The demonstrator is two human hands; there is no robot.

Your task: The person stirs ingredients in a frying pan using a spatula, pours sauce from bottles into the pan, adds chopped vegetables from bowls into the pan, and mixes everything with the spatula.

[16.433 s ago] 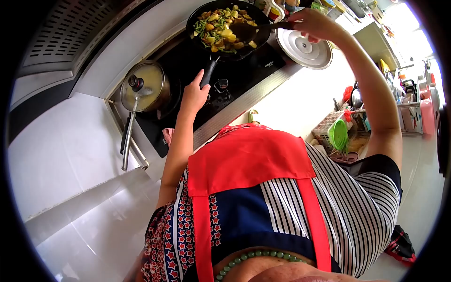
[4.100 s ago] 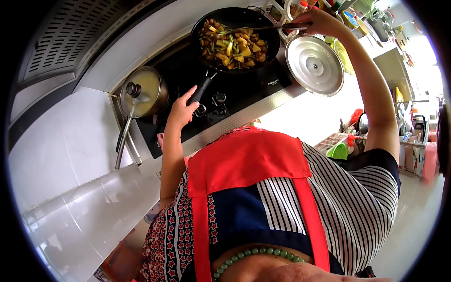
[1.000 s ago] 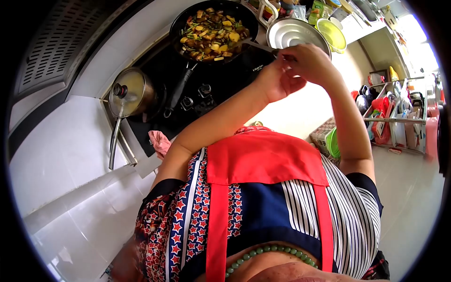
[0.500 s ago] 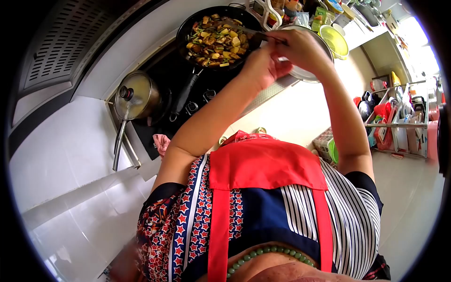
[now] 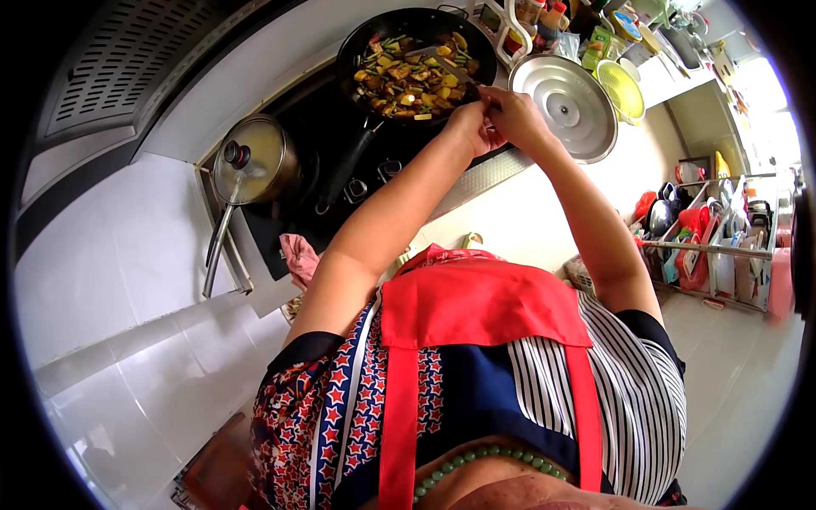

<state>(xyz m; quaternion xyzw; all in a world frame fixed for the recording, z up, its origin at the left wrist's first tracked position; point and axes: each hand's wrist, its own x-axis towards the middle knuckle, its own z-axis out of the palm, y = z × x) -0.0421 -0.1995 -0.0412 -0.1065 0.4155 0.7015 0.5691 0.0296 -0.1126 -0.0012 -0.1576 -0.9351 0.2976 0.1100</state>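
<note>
A black wok (image 5: 357,96) stands on the black stove with sliced yellow and green food (image 5: 411,76) in it. Its handle (image 5: 347,170) points toward my body, with no hand on it. Both hands meet just off the wok's right edge. My right hand (image 5: 512,115) is closed round the handle end of a spatula (image 5: 450,66), whose blade reaches into the food. Right beside it, my left hand (image 5: 473,127) has its fingers curled close to the spatula's handle; what they hold, if anything, is hidden.
A lidded pot (image 5: 259,161) sits on the stove's left side, a pink cloth (image 5: 299,257) near its front edge. Right of the wok lie a round metal lid (image 5: 563,109) and a yellow-green basket (image 5: 621,89). Bottles stand behind, and a rack (image 5: 714,246) of kitchenware is at the right.
My left hand, by the wok handle earlier, has come across to my right hand. Both hands have since moved slightly with the spatula, its blade now over the food. The view has shifted.
</note>
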